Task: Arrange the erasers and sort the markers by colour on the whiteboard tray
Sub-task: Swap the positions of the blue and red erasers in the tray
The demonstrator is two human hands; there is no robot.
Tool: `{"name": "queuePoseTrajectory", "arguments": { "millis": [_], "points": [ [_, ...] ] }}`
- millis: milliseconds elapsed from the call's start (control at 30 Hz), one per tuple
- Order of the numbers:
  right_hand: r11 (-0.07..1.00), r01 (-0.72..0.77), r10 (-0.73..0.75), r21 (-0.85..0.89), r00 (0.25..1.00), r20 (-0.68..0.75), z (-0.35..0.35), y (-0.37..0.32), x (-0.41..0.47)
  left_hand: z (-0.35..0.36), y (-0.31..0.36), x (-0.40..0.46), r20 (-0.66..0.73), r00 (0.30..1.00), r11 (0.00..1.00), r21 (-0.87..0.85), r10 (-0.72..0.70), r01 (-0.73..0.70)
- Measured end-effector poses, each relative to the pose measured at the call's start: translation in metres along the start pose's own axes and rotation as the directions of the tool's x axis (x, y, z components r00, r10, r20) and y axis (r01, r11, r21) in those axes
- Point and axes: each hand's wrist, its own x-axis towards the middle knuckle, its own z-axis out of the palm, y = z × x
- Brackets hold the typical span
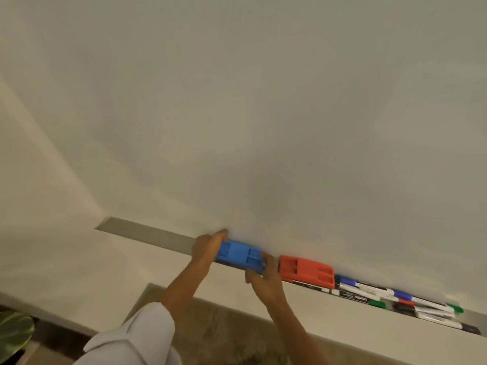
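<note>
Whiteboard tray [147, 231] carries two erasers: both hands, left [207, 247] and right [264, 275], grip the blue eraser [238, 255]; one red eraser [305, 271] lies beside it.

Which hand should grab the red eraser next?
Probably the right hand: it sits at the blue eraser's end right beside the red eraser. The left hand holds the far end, farther away.

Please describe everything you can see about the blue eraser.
The blue eraser is a rectangular block, seemingly of moulded plastic, with recessed slots in its top. It lies flat on the grey tray, along the whiteboard's lower edge. The left hand grips its left end, the right hand its right end. The red eraser sits just right of it.
</note>
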Motion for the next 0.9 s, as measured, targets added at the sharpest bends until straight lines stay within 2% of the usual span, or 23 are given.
{"name": "queuePoseTrajectory", "arguments": {
  "millis": [200,333,500,567,633,667,733,767,833,900],
  "points": [
    [0.995,-0.089,0.093,-0.038,0.989,0.118,0.038,-0.010,0.027,-0.037,-0.001,0.035,-0.028,0.999,0.998,-0.054,-0.035,0.033],
    [0.989,-0.105,0.119,-0.107,0.985,0.128,0.045,-0.008,0.035,-0.044,-0.004,0.044,0.002,0.998,0.995,-0.075,-0.068,0.068],
    [0.978,-0.046,0.074,-0.201,0.988,0.134,0.037,-0.007,0.034,-0.046,-0.004,0.049,0.036,0.998,0.993,-0.101,-0.049,0.053],
    [0.984,-0.028,0.039,-0.177,0.998,0.058,0.027,-0.005,0.028,-0.045,-0.005,0.045,0.024,1.000,1.000,-0.030,0.006,-0.006],
    [0.996,-0.010,-0.001,-0.088,0.992,-0.125,0.009,0.001,0.018,-0.041,-0.008,0.035,-0.054,0.988,0.983,0.121,0.143,-0.136],
    [0.998,0.022,-0.036,-0.059,0.968,-0.247,-0.003,0.005,0.013,-0.037,-0.011,0.026,-0.091,0.969,0.964,0.158,0.230,-0.214],
    [0.995,0.067,-0.096,-0.079,0.875,-0.475,-0.030,0.012,0.003,-0.021,-0.017,0.005,-0.094,0.921,0.919,0.158,0.378,-0.362],
    [0.994,0.064,-0.105,-0.092,0.817,-0.567,-0.044,0.014,0.000,-0.008,-0.020,-0.004,-0.049,0.907,0.900,0.162,0.418,-0.406],
    [0.992,0.044,-0.113,-0.118,0.732,-0.672,-0.069,0.021,-0.003,0.022,-0.027,-0.019,0.107,0.905,0.891,0.159,0.412,-0.424],
    [0.984,-0.022,-0.104,-0.176,0.731,-0.674,-0.088,0.029,0.000,0.056,-0.031,-0.034,0.279,0.901,0.903,0.180,0.333,-0.390]
  ]
}}
